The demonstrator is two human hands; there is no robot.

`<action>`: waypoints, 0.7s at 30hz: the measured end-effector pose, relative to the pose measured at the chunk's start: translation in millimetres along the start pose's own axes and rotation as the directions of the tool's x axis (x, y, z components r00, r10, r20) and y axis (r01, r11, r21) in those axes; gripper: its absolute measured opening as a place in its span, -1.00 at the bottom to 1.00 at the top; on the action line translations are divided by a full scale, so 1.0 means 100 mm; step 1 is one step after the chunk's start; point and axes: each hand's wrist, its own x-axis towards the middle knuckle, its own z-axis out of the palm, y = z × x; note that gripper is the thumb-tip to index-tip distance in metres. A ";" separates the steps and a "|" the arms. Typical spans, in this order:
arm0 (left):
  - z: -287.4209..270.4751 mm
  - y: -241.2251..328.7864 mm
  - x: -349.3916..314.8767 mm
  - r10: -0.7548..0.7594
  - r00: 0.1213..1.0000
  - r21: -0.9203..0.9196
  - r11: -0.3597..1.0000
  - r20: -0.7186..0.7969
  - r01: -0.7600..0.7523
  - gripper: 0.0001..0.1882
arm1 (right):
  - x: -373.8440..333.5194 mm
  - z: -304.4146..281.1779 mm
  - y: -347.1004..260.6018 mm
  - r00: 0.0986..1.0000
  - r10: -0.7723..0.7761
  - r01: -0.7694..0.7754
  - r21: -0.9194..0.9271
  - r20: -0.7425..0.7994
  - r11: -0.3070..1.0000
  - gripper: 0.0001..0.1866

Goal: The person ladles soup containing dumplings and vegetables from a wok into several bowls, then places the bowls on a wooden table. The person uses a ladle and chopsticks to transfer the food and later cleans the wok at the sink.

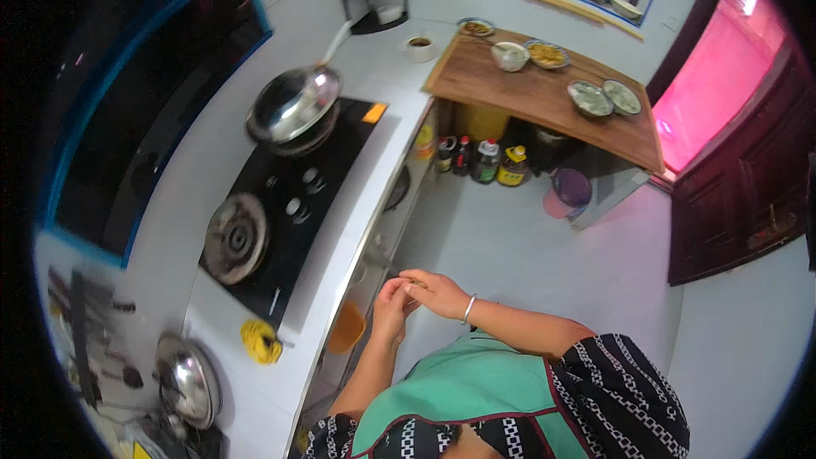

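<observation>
In front of the green apron (476,374), my two hands meet above the floor beside the counter edge. My left hand (390,308) is closed, its fingertips pressed against the other hand's. Over it lies my right hand (438,295), with a silver bangle at the wrist and its fingers curled in. Whatever may be between the fingers is hidden or too small to name. Left of my hands is the black gas stove (293,212), carrying a metal wok (293,106) on the far burner. A yellow cloth (260,342) lies at the stove's near end.
A wooden board table (544,89) at the back holds bowls and plates of food. Bottles (486,161) and a lidded pink bucket (567,193) stand below it. A round metal lid (189,381) is at the near left. At right, a dark door (739,195) stands ajar.
</observation>
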 end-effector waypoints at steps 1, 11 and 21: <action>0.28 0.09 0.23 -0.018 0.998 0.014 1.000 0.054 0.017 -0.87 | 0.04 -0.37 -0.14 0.999 0.032 -0.032 -0.003 -0.028 0.999 -0.60; 1.76 1.09 3.26 0.080 0.974 -0.123 0.991 0.211 -0.055 -0.75 | 1.60 -2.76 -0.16 0.958 -0.008 0.058 0.166 -0.286 0.984 -0.60; 2.13 2.05 7.35 0.097 0.992 -0.155 0.982 -0.082 -0.109 -0.35 | 5.27 -4.76 -0.25 0.863 0.216 -0.047 0.354 -0.457 0.934 -0.57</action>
